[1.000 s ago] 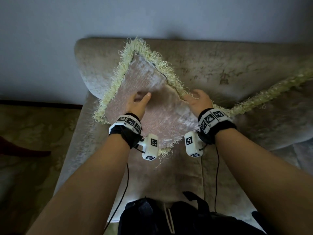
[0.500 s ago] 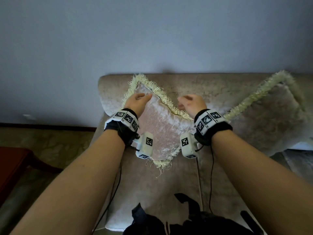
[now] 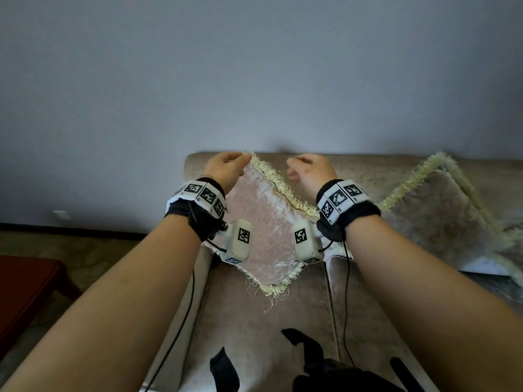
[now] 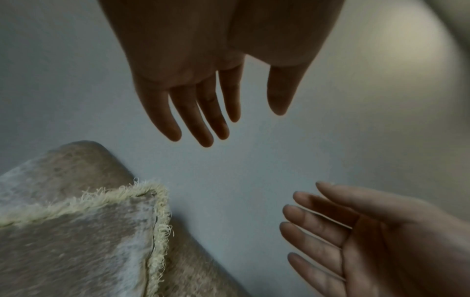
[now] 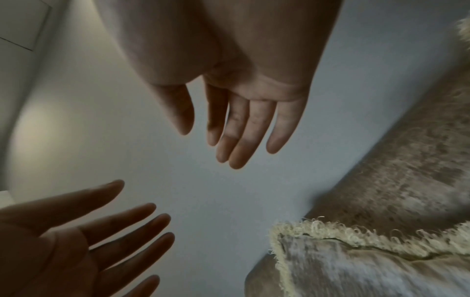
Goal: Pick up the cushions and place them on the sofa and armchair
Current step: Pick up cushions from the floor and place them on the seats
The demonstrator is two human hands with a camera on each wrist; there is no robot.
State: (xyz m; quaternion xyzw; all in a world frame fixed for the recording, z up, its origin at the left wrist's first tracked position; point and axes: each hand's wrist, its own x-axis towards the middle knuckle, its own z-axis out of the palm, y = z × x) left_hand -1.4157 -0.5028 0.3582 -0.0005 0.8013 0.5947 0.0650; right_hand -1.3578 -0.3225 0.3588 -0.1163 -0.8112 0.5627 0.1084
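Velvet cushions placed: 2 are seen propped on the sofa (image 3: pixel 254 321), the pink cushion (image 3: pixel 266 236) at the left end, the beige cushion (image 3: pixel 433 219) well to its right.
Left hand (image 3: pixel 226 168): fingers straight, nothing held, just beside the pink cushion's top corner.
Right hand (image 3: pixel 310 171): relaxed, nothing gripped.
Remaining: armchair not in view; further cushions cannot be told.
Containers: none seen.

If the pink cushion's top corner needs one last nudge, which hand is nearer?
Left. The left hand hangs right beside the pink cushion's top corner; the right hand is open too, but farther off.
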